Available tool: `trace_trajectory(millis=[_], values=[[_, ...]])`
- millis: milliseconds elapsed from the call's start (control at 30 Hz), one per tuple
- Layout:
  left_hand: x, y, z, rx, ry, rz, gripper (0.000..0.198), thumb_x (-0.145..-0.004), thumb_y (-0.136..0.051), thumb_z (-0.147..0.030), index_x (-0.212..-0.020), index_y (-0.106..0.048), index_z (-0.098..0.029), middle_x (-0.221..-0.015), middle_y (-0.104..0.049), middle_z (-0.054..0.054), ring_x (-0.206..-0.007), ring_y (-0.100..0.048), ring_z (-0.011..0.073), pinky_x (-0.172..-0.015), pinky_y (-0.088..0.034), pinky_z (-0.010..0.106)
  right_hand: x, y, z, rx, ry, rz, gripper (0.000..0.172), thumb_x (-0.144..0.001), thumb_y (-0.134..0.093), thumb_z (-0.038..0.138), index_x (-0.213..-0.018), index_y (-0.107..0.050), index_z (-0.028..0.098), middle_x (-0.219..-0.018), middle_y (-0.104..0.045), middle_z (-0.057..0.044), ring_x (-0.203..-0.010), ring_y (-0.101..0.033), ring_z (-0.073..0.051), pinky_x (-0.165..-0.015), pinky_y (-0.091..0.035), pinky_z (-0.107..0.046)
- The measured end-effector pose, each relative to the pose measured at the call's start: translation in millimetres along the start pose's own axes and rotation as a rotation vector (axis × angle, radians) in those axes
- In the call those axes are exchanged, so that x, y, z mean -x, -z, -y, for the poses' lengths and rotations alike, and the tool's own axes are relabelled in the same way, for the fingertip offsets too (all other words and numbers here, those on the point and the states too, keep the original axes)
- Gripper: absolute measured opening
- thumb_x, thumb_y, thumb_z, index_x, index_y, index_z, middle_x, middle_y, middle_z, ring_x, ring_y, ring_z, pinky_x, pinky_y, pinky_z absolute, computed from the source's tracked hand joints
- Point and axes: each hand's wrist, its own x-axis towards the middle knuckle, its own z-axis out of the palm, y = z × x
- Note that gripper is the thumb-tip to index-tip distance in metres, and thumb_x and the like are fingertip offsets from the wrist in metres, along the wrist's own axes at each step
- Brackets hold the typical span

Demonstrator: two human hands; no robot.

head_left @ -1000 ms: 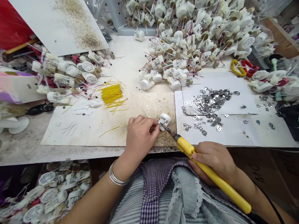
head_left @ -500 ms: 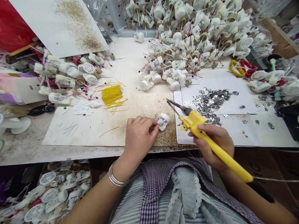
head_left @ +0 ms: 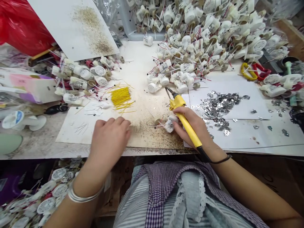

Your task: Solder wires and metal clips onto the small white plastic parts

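Right hand [head_left: 201, 129] grips the yellow-handled soldering iron [head_left: 181, 115], fingertips pinching a small white plastic motor housing [head_left: 169, 124] near centre on the speckled white board [head_left: 147, 136]; left hand [head_left: 109, 137] rests further left, fingers curled downward, contents impossible to tell

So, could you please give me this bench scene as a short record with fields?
left hand: palm down over board, nothing seen in it
right hand: grips soldering iron, touching white part
iron tip: points away, off the part
behind: yellow wires, metal clips, heap of parts
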Motion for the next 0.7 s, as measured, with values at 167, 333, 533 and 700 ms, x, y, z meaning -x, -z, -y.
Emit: trace_trajectory(millis=[167,333,533,700], values=[[9,-10.1,35,-0.044,-0.058,0.172,0.016,-0.078,-0.048,-0.018,-0.065,-0.056,-0.022,-0.072,-0.063,0.009,-0.067,-0.058,0.026,-0.057,-0.036,0.036,-3,8,3,-0.137,-0.149,-0.012,0.037,-0.081,-0.061,0.016,-0.115,-0.052,0.029,-0.105,-0.065,-0.001,-0.079,-0.067,-0.016,-0.075,-0.057,-0.034],[2,-14.9,5,0.764,0.324,0.077,0.011,-0.079,-0.059,-0.032,-0.082,-0.062,-0.021,-0.065,-0.063,-0.001,-0.055,-0.057,0.0147,-0.054,-0.044,0.027,-6,10,3,-0.318,-0.242,-0.034,0.036,-0.081,-0.061,0.018,-0.114,-0.05,0.029,-0.105,-0.065,0.0,-0.075,-0.066,-0.014,-0.07,-0.057,-0.03],[-7,-18.8,-50,1.354,0.305,-0.128,0.015,-0.084,-0.065,-0.026,-0.098,-0.068,-0.02,-0.076,-0.07,0.0,-0.063,-0.065,0.0118,-0.062,-0.054,0.025,-10,7,0,-0.322,-0.251,-0.034,0.038,-0.08,-0.06,0.015,-0.114,-0.05,0.03,-0.104,-0.065,0.0,-0.074,-0.066,-0.014,-0.068,-0.056,-0.029],[-13,-18.8,-70,0.938,-0.083,-0.319,0.013,-0.086,-0.062,-0.015,-0.094,-0.07,-0.02,-0.094,-0.067,0.005,-0.085,-0.061,0.0148,-0.077,-0.051,0.03,-11,2,-3,-0.16,-0.163,-0.024,0.037,-0.081,-0.062,0.017,-0.115,-0.051,0.029,-0.104,-0.066,0.0,-0.077,-0.067,-0.015,-0.072,-0.057,-0.031]])
